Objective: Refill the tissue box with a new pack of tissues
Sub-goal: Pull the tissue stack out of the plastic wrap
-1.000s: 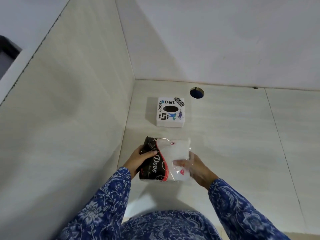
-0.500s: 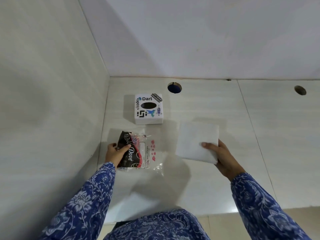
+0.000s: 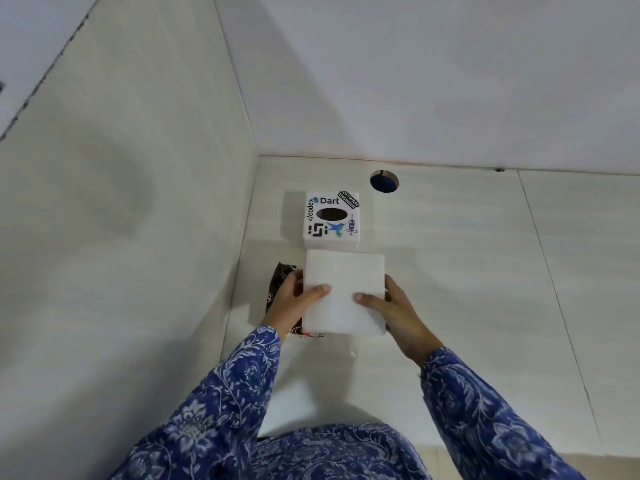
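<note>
A white square stack of tissues [image 3: 344,292] is held between both hands just above the counter, thumbs on top. My left hand [image 3: 292,303] grips its left edge and my right hand [image 3: 394,310] grips its right edge. Directly beyond the stack stands the white tissue box [image 3: 331,220], covered in stickers, with a dark oval slot on top. The dark, partly clear wrapper [image 3: 282,277] lies on the counter under my left hand, mostly hidden by the hand and the stack.
The pale counter [image 3: 467,289] meets a side wall on the left and a back wall behind the box. A round hole [image 3: 383,181] opens in the counter just right of the box. Blue patterned sleeves fill the lower part of the view.
The right hand pulled the tissue stack out of the wrapper to the right, then brought it back to the middle. The left hand let go of the wrapper and took the stack's left side.
</note>
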